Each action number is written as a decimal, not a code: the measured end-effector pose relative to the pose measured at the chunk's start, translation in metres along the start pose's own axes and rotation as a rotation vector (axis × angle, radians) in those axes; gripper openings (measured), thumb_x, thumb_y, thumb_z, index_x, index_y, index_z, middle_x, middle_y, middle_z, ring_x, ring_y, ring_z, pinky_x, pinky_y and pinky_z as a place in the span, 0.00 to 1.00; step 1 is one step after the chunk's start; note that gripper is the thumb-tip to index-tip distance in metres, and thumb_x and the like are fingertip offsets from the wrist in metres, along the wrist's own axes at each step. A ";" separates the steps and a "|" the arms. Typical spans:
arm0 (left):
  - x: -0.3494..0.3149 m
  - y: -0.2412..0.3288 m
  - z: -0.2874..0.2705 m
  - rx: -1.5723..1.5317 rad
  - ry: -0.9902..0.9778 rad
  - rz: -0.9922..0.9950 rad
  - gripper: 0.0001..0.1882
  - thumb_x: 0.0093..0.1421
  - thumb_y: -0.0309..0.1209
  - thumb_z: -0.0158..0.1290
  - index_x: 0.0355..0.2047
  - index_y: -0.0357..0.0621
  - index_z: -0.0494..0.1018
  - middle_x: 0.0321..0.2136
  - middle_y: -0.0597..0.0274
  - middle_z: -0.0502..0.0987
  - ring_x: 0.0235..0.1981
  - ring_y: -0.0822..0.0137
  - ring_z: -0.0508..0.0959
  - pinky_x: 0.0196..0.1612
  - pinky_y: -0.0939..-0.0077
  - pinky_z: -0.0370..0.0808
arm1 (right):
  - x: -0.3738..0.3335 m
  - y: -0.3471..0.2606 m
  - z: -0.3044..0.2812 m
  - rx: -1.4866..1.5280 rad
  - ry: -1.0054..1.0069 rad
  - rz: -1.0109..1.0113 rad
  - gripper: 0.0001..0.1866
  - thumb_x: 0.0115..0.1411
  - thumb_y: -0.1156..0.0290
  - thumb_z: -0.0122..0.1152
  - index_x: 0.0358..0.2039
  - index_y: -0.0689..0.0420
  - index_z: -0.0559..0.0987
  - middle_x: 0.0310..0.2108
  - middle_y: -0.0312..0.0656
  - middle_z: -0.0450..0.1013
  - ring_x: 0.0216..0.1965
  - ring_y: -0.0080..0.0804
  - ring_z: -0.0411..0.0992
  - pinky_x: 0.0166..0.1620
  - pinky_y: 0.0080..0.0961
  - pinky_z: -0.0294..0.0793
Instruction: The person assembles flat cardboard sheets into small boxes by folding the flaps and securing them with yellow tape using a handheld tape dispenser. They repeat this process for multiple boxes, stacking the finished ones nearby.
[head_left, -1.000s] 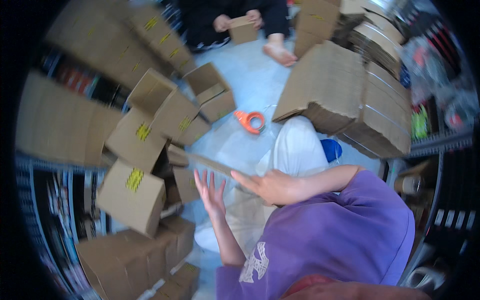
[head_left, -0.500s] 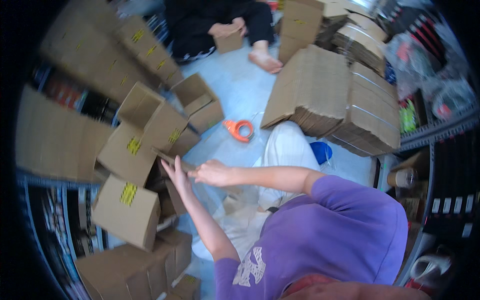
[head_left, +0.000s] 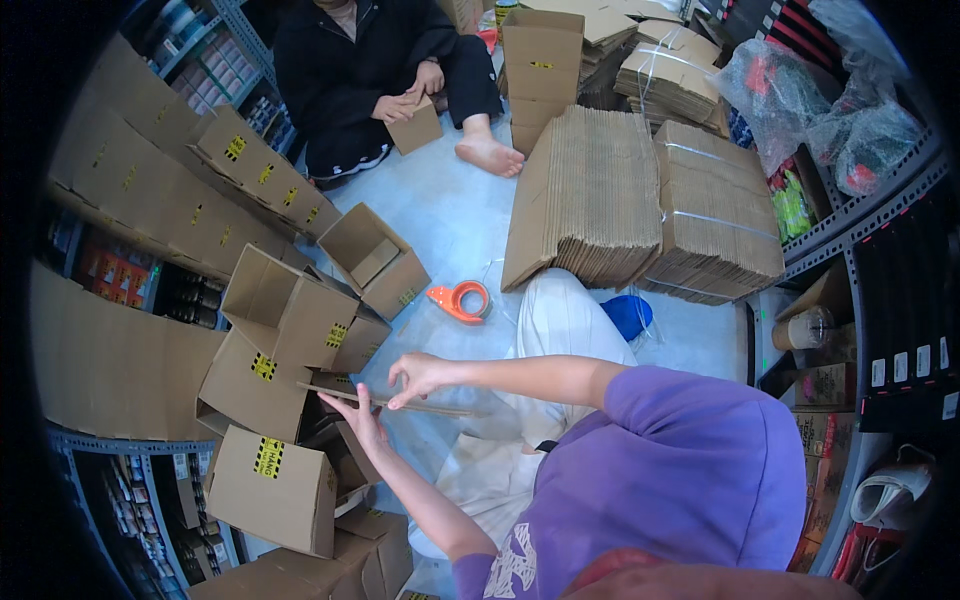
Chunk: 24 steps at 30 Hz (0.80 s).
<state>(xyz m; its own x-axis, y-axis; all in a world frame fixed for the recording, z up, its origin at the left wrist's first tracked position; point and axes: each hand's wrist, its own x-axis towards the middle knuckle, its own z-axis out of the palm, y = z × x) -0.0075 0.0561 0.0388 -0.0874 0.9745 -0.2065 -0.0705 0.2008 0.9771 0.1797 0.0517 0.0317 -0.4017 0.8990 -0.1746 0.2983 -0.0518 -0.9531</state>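
Note:
A flat piece of brown cardboard (head_left: 440, 408), seen nearly edge-on, spans the space over my lap. My left hand (head_left: 362, 418) holds it from beneath near its left end, with the fingers spread along it. My right hand (head_left: 420, 377) is just above the board, its thumb and forefinger curved apart and the thumb near or touching the board's edge. Past my hands an orange tape dispenser (head_left: 459, 300) lies on the floor. To the left, open-topped cardboard boxes (head_left: 300, 320) are stacked, and a box with a yellow-and-black label (head_left: 268, 490) sits close to my left forearm.
Ahead sits a person in black (head_left: 370, 60), both hands on a small box (head_left: 415, 128). A thick bundle of flattened boxes (head_left: 605, 190) and a strapped stack (head_left: 715, 220) stand at the right. Shelving with a lidded cup (head_left: 803, 328) lines the right side.
My view has shifted, so more of the seated person shows. My right hand has lifted and its fingers have parted. The cardboard stays in my left hand.

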 end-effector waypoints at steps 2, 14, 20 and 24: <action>-0.003 -0.003 -0.008 0.006 -0.011 -0.045 0.54 0.59 0.43 0.59 0.68 0.73 0.25 0.69 0.56 0.41 0.65 0.48 0.52 0.56 0.36 0.60 | -0.005 -0.008 0.002 -0.029 -0.008 0.008 0.37 0.42 0.41 0.71 0.41 0.61 0.79 0.21 0.44 0.78 0.19 0.31 0.77 0.27 0.27 0.75; -0.063 0.029 -0.036 0.122 0.067 0.254 0.55 0.40 0.06 0.40 0.69 0.50 0.38 0.67 0.49 0.51 0.69 0.58 0.49 0.68 0.65 0.47 | -0.001 -0.060 -0.003 -0.825 0.273 -0.246 0.04 0.42 0.77 0.58 0.20 0.63 0.80 0.24 0.57 0.75 0.29 0.52 0.77 0.33 0.45 0.77; -0.076 0.039 -0.003 0.594 0.237 0.099 0.45 0.47 0.17 0.55 0.65 0.52 0.51 0.51 0.42 0.65 0.53 0.50 0.69 0.45 0.68 0.72 | 0.025 -0.057 -0.021 -0.895 0.185 -0.234 0.22 0.47 0.80 0.57 0.46 0.69 0.71 0.28 0.59 0.76 0.32 0.56 0.76 0.37 0.45 0.77; -0.024 0.031 -0.027 0.915 0.590 0.593 0.13 0.49 0.29 0.63 0.35 0.43 0.73 0.38 0.47 0.72 0.43 0.47 0.73 0.45 0.58 0.70 | -0.013 -0.057 -0.016 -0.778 0.213 -0.575 0.18 0.55 0.72 0.58 0.46 0.64 0.73 0.47 0.59 0.71 0.50 0.54 0.70 0.50 0.44 0.72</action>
<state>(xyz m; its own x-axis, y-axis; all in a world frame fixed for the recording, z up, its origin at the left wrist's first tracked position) -0.0343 0.0360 0.0723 -0.3197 0.7921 0.5200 0.8314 -0.0287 0.5549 0.1815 0.0496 0.0920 -0.5223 0.7612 0.3844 0.6231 0.6484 -0.4373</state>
